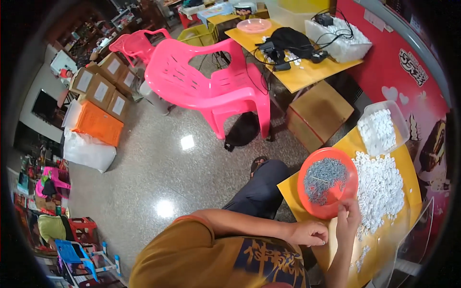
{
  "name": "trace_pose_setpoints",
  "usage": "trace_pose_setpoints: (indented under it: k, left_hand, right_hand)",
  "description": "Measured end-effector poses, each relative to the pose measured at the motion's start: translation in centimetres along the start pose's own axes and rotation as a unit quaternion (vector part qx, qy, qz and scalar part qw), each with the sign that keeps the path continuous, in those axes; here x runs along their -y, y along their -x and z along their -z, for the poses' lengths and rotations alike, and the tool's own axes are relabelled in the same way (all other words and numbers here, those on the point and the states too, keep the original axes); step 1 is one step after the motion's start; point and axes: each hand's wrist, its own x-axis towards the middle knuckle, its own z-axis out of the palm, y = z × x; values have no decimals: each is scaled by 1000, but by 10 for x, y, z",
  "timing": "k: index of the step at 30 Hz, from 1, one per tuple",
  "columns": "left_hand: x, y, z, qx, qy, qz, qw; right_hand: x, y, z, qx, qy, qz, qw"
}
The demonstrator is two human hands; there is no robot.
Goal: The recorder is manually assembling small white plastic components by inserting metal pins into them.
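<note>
A red round plate (340,194) at the yellow table's left side holds a heap of thin grey metal nails (324,175). Right of it spreads a pile of small white plastic pieces (379,187), some ring-like. My right hand (349,216) is at the plate's near rim, thumb and fingers pinched together; what they hold is too small to make out. Lower left of it, my left hand (309,234) is held with curled fingers close to the table edge, and anything inside is hidden. A small cluster of greyish-white pieces (362,257) lies by my right forearm.
A clear tub of white pieces (382,127) stands at the table's far end. Beyond are a cardboard box (321,113), a pink chair (201,81) and a second yellow table (307,77) with cables. Another person (54,228) is at the far lower left.
</note>
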Motion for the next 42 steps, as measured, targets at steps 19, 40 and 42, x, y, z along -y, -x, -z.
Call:
trace_pose_setpoints:
  k: [19, 40, 42]
  left_hand:
    - [-27, 26, -21, -195, 2, -72, 978]
    - [-35, 49, -19, -224, -162, -84, 957]
    - [-36, 49, -20, -220, -165, -77, 958]
  right_hand:
    - [8, 90, -11, -7, -225, -64, 972]
    - [7, 113, -25, 33, -335, -148, 930]
    - [22, 115, -28, 2, -382, -172, 908]
